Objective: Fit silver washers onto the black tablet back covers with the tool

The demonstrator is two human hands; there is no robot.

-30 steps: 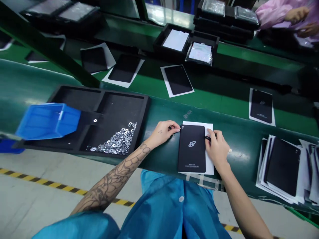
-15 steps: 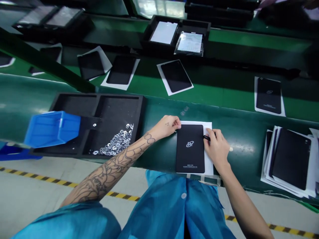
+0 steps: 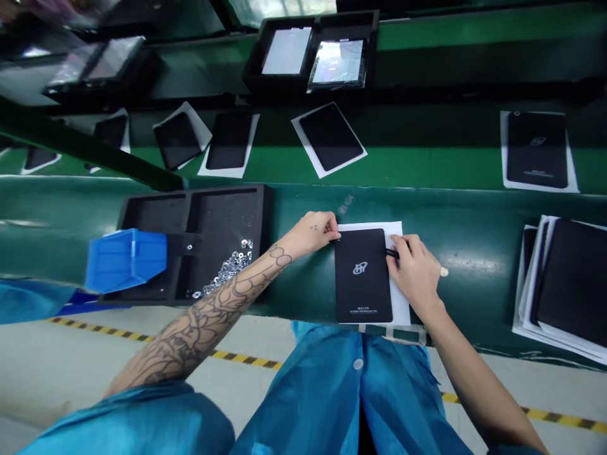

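Observation:
A black tablet back cover (image 3: 363, 275) with a silver logo lies on a white sheet (image 3: 397, 302) on the green bench in front of me. My left hand (image 3: 315, 231) rests at the cover's upper left corner, fingers curled together against its edge. At the cover's right edge, my right hand (image 3: 415, 273) is closed around a thin dark tool (image 3: 392, 253) whose tip touches the cover; a pale end sticks out behind the hand.
A black foam tray (image 3: 227, 212) with a pile of small silver washers (image 3: 226, 268) sits to the left, a blue bin (image 3: 124, 260) over its corner. A stack of covers on sheets (image 3: 564, 284) lies at right. More covers and black trays lie on the belt beyond.
The camera has tilted and shifted, so the scene slides up and right. Both hands stay at the cover's edges in nearly the same pose.

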